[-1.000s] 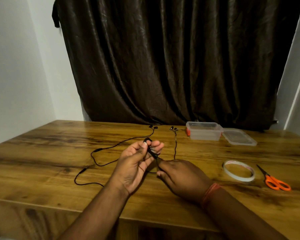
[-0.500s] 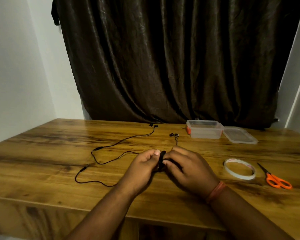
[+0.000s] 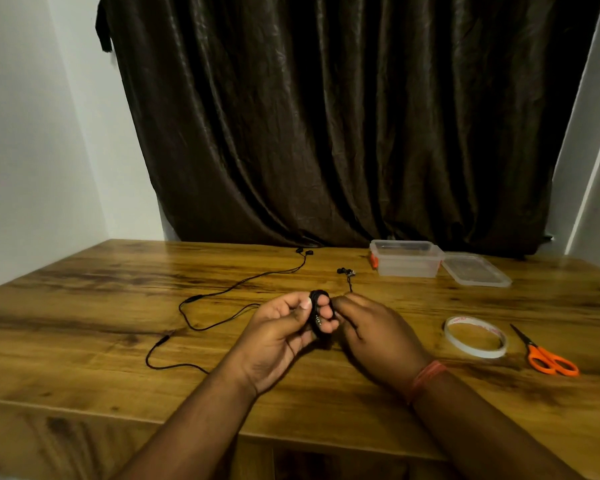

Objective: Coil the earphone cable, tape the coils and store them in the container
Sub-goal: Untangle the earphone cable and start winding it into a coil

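A black earphone cable is partly wound into a small coil [image 3: 316, 308] round the fingers of my left hand [image 3: 284, 329], whose thumb presses on the loops. My right hand [image 3: 374, 329] pinches the cable just right of the coil. One earbud pair [image 3: 345, 271] lies just beyond my hands. A second loose black earphone cable [image 3: 222, 292] snakes over the wooden table [image 3: 84, 306] to the left, its earbuds [image 3: 304, 251] at the back. A clear plastic container [image 3: 406, 259] stands open at the back right, its lid [image 3: 476, 270] beside it. A roll of tape [image 3: 476, 336] lies to the right.
Orange-handled scissors [image 3: 548, 355] lie right of the tape roll. A dark curtain [image 3: 343, 116] hangs behind the table. White walls close in on the left and right. The table's front edge runs under my forearms.
The coil on my left fingers has grown. The earbud pair by my hands has been drawn nearer. My right hand rose from the table to the coil's right side.
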{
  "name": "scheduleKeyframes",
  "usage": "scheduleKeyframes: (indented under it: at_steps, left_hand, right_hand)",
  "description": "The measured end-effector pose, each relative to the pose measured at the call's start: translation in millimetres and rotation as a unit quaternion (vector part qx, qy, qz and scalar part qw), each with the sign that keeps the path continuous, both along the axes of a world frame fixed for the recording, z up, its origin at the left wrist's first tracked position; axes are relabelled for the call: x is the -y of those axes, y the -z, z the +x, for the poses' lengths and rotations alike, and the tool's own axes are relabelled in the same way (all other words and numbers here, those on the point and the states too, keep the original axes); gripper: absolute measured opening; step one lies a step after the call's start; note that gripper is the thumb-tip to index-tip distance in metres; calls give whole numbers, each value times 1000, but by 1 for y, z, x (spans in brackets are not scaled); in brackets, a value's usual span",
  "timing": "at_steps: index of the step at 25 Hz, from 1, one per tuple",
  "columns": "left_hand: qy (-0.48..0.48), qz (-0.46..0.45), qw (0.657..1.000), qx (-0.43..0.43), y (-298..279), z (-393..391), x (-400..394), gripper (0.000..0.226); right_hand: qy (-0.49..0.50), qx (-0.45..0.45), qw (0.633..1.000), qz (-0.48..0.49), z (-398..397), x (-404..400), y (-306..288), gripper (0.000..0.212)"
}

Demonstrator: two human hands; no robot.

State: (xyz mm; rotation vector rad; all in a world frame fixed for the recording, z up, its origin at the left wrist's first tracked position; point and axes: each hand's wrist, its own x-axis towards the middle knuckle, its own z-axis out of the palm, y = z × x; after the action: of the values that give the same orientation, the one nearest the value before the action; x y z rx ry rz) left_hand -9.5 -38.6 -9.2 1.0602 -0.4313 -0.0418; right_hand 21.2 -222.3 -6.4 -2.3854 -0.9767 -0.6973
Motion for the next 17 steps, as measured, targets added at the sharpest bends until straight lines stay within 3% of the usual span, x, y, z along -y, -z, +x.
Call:
scheduleKeyframes:
  at_steps: [3, 7, 12, 17]
  left_hand:
    - [-1, -78, 997, -9, -1, 2, -4, 25]
    - [-84, -117, 990, 15, -5, 6, -6, 27]
    - [-230, 68, 969, 65, 3, 6, 8, 22]
    - [-267, 203, 939, 75, 8, 5, 15, 28]
  right_hand:
    - [-11, 2, 999, -47, -1, -4, 4, 22]
    - [-38, 34, 992, -115, -3, -8, 5, 22]
    - [-54, 96, 983, -145, -9, -8, 1, 18]
    - [-71, 100, 986, -111, -13, -3, -5, 7]
